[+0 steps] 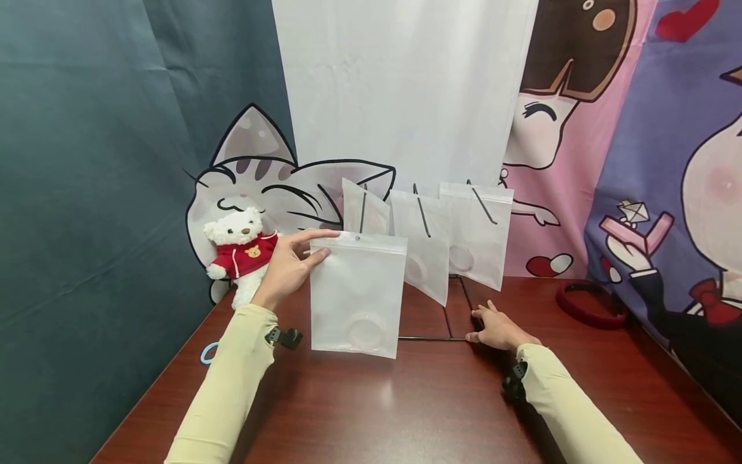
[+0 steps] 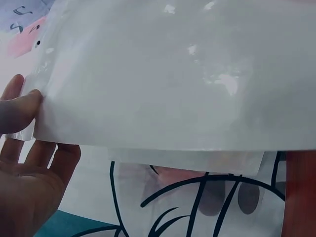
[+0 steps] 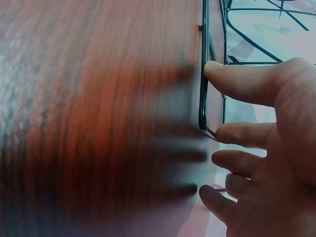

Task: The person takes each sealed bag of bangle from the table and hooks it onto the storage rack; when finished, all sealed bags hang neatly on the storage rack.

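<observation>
My left hand (image 1: pixel 290 263) pinches a translucent zip-seal bag (image 1: pixel 355 293) by its upper left corner, thumb in front. In the left wrist view, the bag's sheet fills most of the picture, the thumb pressed on its edge strip. A pale ring-shaped item (image 1: pixel 365 332) shows through near the bag's bottom. Behind it is a black wire rack (image 1: pixel 431 338), its base flat on the table. The right hand (image 1: pixel 500 327) lies at the base's front right corner. In the right wrist view, the thumb touches the wire bar (image 3: pixel 203 94) and the other fingers extend loosely near the corner.
Three similar bags hang behind on the hooks: a left one (image 1: pixel 365 206), a middle one (image 1: pixel 426 248) and a right one (image 1: pixel 475 232). A white teddy bear (image 1: pixel 243 251) in red sits at left, a blue ring (image 1: pixel 209 352) nearby. A dark red headband (image 1: pixel 591 306) lies at right.
</observation>
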### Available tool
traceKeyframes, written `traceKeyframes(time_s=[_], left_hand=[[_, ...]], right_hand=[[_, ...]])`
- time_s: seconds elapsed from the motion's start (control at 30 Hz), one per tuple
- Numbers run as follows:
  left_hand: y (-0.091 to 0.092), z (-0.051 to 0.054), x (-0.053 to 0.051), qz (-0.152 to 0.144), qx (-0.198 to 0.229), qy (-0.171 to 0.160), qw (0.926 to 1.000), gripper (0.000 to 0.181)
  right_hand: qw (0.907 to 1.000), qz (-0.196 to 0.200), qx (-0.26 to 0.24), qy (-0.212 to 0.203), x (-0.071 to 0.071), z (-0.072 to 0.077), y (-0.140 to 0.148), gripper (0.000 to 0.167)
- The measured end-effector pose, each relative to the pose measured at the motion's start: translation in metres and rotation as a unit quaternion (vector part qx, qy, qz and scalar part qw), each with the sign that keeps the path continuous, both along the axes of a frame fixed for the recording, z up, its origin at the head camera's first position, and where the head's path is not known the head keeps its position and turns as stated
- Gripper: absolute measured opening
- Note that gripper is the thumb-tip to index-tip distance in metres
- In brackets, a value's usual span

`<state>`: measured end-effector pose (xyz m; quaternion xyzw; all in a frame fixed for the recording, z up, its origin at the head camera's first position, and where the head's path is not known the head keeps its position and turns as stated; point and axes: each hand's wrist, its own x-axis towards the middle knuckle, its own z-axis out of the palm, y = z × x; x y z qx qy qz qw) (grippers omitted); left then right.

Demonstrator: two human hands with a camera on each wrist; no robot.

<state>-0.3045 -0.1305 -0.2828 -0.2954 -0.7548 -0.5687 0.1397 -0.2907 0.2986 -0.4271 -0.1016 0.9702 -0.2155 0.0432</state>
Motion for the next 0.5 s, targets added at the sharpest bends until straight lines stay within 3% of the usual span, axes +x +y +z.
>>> traceKeyframes(time_s=[0.3, 0.5], left_hand=[[0.0024, -0.0007, -0.0040, 0.022, -0.008, 0.007, 0.9997, 0.033], [0.0042, -0.0011, -0.0043, 0.012, -0.010, 0.014, 0.9998, 0.033]], right_hand=[[1.0000, 0.001, -0.001, 0.000, -0.0009, 0.0006, 0.0002, 0.067], [1.0000, 0.002, 0.001, 0.004, -0.0002, 0.0016, -0.0012, 0.067]])
